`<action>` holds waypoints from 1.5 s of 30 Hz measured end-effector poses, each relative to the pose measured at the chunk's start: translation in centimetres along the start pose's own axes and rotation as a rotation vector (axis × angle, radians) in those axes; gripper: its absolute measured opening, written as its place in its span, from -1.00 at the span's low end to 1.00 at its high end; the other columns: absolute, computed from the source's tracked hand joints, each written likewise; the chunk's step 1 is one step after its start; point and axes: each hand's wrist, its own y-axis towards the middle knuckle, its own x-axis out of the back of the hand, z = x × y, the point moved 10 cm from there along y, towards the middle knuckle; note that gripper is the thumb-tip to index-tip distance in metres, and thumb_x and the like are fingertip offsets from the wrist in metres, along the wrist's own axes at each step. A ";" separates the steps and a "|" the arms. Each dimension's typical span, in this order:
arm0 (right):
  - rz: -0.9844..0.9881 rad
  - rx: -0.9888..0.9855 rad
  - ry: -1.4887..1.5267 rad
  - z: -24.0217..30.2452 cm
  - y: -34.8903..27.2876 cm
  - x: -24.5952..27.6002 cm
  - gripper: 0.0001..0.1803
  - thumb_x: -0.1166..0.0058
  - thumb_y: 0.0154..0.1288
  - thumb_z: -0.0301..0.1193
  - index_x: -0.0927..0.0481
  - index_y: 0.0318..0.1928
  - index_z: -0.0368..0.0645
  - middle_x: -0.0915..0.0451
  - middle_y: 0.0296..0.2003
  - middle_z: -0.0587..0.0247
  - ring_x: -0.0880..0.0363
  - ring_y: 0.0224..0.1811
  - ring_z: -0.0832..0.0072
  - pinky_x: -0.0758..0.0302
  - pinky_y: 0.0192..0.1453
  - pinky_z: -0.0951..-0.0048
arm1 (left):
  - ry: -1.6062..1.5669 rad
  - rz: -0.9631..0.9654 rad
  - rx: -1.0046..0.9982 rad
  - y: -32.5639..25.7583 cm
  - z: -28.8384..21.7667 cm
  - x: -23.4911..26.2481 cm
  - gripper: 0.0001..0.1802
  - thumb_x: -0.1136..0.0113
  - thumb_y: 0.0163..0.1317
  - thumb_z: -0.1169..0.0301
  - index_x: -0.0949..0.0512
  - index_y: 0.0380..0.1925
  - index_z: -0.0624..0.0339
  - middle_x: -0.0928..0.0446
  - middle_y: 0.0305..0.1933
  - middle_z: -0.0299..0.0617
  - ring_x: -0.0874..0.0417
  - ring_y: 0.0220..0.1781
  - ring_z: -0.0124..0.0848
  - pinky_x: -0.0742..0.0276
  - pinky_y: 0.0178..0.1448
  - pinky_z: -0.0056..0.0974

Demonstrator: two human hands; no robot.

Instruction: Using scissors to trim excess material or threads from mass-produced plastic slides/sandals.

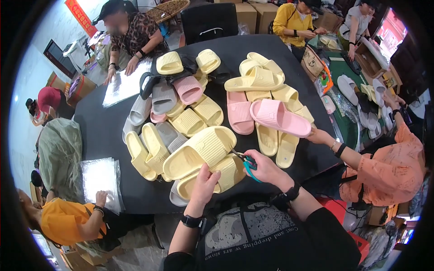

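Note:
A pair of pale yellow slide sandals (201,151) lies at the near edge of the black round table (104,131). My left hand (204,183) grips the lower sandal of the pair. My right hand (264,168) holds small teal-handled scissors (246,163), whose blades point at the spot where the two sandals meet. Behind them spreads a heap of yellow, pink and grey slides (190,101).
A person in orange on the right holds a pink slide (279,118). Other people sit round the table; clear plastic bags lie in stacks (100,177) at the left and far left (124,83). A second table with more slides (361,101) stands at the right.

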 end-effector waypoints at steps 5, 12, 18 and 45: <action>0.017 -0.021 -0.046 0.0 1.0 -0.3 -0.53 -0.22 0.05 -0.39 -0.36 -0.04 -0.22 -0.53 -0.36 0.06 -0.57 -0.35 0.29 -0.48 -0.24 0.33 | 0.042 0.083 -0.011 -0.1 0.1 -0.8 -0.53 -0.01 0.27 0.51 -0.23 0.18 0.25 -0.45 -0.03 -0.24 -0.46 -0.09 -0.53 -0.40 -0.04 -0.41; -0.001 -0.014 0.046 0.2 1.7 -0.7 -0.55 -0.20 0.09 -0.37 -0.36 -0.04 -0.24 -0.55 -0.33 0.03 -0.59 -0.34 0.31 -0.48 -0.27 0.34 | 0.112 0.131 -0.049 0.2 1.0 -1.0 -0.51 -0.03 0.27 0.49 -0.22 0.20 0.23 -0.45 0.00 -0.29 -0.44 -0.14 -0.56 -0.38 -0.07 -0.44; -0.240 0.038 0.071 -0.1 1.4 1.6 -0.54 -0.25 0.09 -0.36 -0.40 -0.04 -0.27 -0.55 -0.38 0.05 -0.57 -0.36 0.34 -0.48 -0.27 0.40 | 0.235 0.140 -0.010 0.3 1.3 -0.5 -0.52 -0.02 0.25 0.52 -0.24 0.18 0.27 -0.47 0.02 -0.24 -0.47 -0.04 -0.52 -0.39 0.00 -0.40; -0.529 0.013 0.333 -2.7 0.2 11.1 -0.44 -0.14 0.03 -0.45 -0.35 0.10 -0.31 -0.44 -0.12 0.28 -0.44 -0.12 0.54 -0.37 -0.01 0.54 | 1.458 0.098 -0.647 -2.5 -7.0 -0.4 -0.73 -0.11 -0.18 0.54 -0.44 -0.35 0.25 -0.50 -0.43 -0.10 -0.51 -0.27 -0.17 -0.33 -0.17 -0.17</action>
